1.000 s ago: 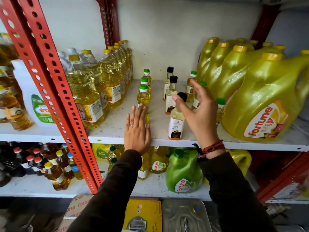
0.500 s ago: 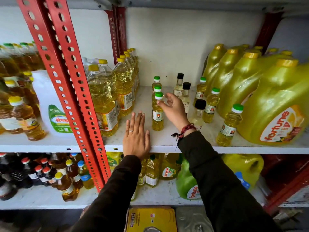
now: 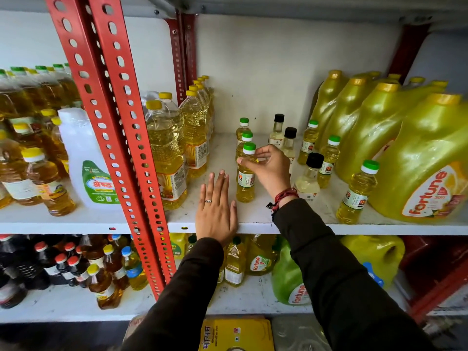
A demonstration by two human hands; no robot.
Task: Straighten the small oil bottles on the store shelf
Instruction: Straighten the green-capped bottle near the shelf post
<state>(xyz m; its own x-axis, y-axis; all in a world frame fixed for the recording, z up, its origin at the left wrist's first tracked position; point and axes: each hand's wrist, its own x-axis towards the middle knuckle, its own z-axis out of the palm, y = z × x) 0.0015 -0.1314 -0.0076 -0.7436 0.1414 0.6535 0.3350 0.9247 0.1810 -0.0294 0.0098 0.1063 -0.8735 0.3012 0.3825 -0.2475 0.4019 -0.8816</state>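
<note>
Small oil bottles stand upright in three short rows on the white shelf (image 3: 255, 219). The left row has green caps; my right hand (image 3: 268, 165) grips the neck of its front bottle (image 3: 245, 183), just under the cap. The middle row has black caps, with the front one (image 3: 309, 178) right of my wrist. Further right stand green-capped bottles, the nearest (image 3: 354, 193) by the shelf's front edge. My left hand (image 3: 215, 211) lies flat on the shelf edge, fingers together, holding nothing, just left of the held bottle.
Tall clear oil bottles (image 3: 164, 153) line the left side beside a red slotted upright (image 3: 126, 122). Big yellow Fortune jugs (image 3: 425, 173) crowd the right. More bottles fill the lower shelf (image 3: 106, 285) and the neighbouring bay (image 3: 38, 173).
My right hand left the black-capped bottles, moved left and closed on the front green-capped bottle's neck. My left hand stayed flat on the shelf. The camera view shifted downward.
</note>
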